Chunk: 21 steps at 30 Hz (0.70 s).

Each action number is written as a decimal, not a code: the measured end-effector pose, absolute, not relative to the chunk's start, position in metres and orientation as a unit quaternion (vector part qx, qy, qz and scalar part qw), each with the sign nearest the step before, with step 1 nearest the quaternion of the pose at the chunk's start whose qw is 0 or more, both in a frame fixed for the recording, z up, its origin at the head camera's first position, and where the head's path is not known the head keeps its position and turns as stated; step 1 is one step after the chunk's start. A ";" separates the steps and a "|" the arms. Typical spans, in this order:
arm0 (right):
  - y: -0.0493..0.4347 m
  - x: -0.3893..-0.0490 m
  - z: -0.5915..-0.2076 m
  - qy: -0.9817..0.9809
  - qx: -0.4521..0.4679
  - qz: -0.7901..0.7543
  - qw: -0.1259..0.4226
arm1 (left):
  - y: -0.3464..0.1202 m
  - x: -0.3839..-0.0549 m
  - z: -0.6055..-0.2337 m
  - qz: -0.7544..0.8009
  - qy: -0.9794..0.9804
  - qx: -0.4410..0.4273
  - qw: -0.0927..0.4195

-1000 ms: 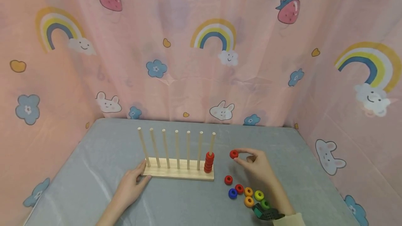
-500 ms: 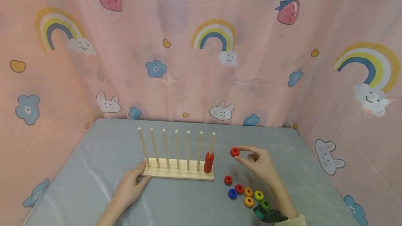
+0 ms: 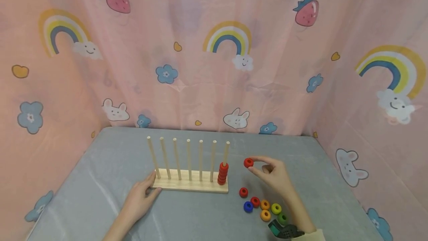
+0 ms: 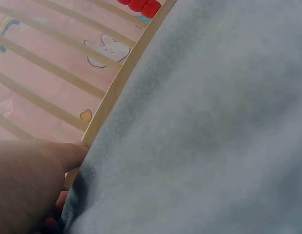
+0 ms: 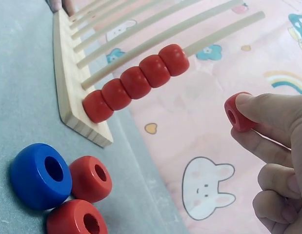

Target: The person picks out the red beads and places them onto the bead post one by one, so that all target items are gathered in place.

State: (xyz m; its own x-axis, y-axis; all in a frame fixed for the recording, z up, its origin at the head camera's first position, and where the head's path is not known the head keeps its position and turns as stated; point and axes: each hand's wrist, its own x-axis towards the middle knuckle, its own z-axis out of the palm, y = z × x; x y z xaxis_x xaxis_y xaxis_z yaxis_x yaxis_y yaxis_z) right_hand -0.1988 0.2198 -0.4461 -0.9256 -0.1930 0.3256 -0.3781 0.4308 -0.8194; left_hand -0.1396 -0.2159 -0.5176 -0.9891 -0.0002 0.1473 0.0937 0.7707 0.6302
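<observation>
A wooden peg stand (image 3: 190, 185) has several upright pegs along its pale base. My left hand (image 3: 138, 198) holds the base's left end, thumb at the front edge; the left wrist view shows the thumb (image 4: 70, 155) against the wood. Several red beads (image 3: 222, 174) are stacked on the rightmost peg, whose upper part is bare. Right of that peg, my right hand (image 3: 275, 176) pinches one red bead (image 5: 239, 111) between thumb and fingers, raised and apart from the stand. The bead's hole shows in the right wrist view.
Loose beads lie on the grey cloth in front of my right hand: red beads (image 3: 243, 192), a blue bead (image 3: 248, 206), orange beads (image 3: 265, 216), a yellow bead (image 3: 276, 208) and a green bead (image 3: 282, 218). A patterned pink curtain (image 3: 187, 99) hangs behind the table.
The pinched red bead shifted slightly up and right, then came a little back left. My left hand, the stand and the loose beads look unmoved.
</observation>
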 end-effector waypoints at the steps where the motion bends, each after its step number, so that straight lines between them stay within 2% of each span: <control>1: 0.220 -0.199 -0.447 -0.841 0.171 0.506 0.091 | -0.216 -0.140 -0.518 -0.338 -0.938 -0.025 0.069; 21: 0.209 -0.204 -0.438 -0.848 0.176 0.489 0.108 | -0.216 -0.140 -0.514 -0.355 -0.933 -0.013 0.054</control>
